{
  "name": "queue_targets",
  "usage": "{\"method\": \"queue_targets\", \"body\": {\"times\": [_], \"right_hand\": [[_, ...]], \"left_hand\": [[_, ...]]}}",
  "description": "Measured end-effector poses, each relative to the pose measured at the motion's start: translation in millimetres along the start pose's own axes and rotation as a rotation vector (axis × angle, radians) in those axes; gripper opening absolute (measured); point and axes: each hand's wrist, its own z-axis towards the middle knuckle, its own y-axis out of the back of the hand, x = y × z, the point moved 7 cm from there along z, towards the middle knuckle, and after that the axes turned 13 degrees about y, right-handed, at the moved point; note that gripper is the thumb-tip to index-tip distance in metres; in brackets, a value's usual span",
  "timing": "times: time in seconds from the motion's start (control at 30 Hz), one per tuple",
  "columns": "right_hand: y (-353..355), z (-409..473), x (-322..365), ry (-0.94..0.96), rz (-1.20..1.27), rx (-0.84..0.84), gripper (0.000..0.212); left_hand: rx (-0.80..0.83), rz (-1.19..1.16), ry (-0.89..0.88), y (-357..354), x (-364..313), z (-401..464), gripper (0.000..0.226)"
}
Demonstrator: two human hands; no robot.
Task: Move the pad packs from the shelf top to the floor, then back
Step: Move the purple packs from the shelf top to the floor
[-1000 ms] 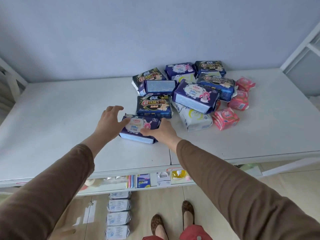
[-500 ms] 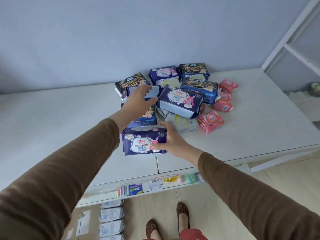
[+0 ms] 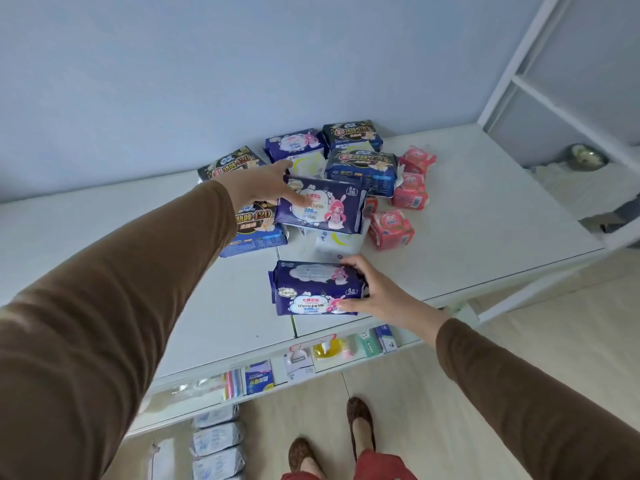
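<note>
Gripping the near purple plastic pad pack (image 3: 317, 289) by its right end, long axis crosswise, the right hand (image 3: 379, 294) holds it at the shelf's front; the left hand (image 3: 266, 183) lies spread, thumb on a second purple pack (image 3: 322, 207) farther back

The white shelf top (image 3: 467, 216) carries a cluster of pad packs near its back edge, at about 12 o'clock from its middle. Dark 420 packs (image 3: 258, 226) lie at 9 o'clock in the cluster, purple packs (image 3: 294, 143) at 12, pink packs (image 3: 391, 232) at 3, white packs (image 3: 337, 242) at 6. Some packs overlap; which ones touch the top itself is not always clear. The beige floor (image 3: 467, 368) carries a column of pale packs (image 3: 216, 438) at 7 o'clock below the shelf.
</note>
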Motion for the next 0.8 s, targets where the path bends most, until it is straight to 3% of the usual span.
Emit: {"method": "queue_targets", "body": {"times": [0.13,0.23,0.6,0.8], "right_hand": [[-10.4,-16.1,2.2,-0.001,-0.030,-0.049,0.077],[-11.1,-30.4,1.7,-0.005,0.011,-0.104,0.064],[-39.3,-139.1,-0.8,-0.033,0.143,0.089,0.059],[-79.3,-221.6,-39.2,-0.144,0.147,0.148,0.061]], "left_hand": [[0.020,-0.016,-0.086,-18.5,7.5,-20.5,0.081],[-0.058,-0.070,-0.112,-27.2,20.1,-43.1,0.061],[-0.303,-0.224,-0.071,-100.6,96.4,-202.8,0.055],[-0.254,-0.285,0.010,-185.2,150.5,-277.6,0.051]]}}
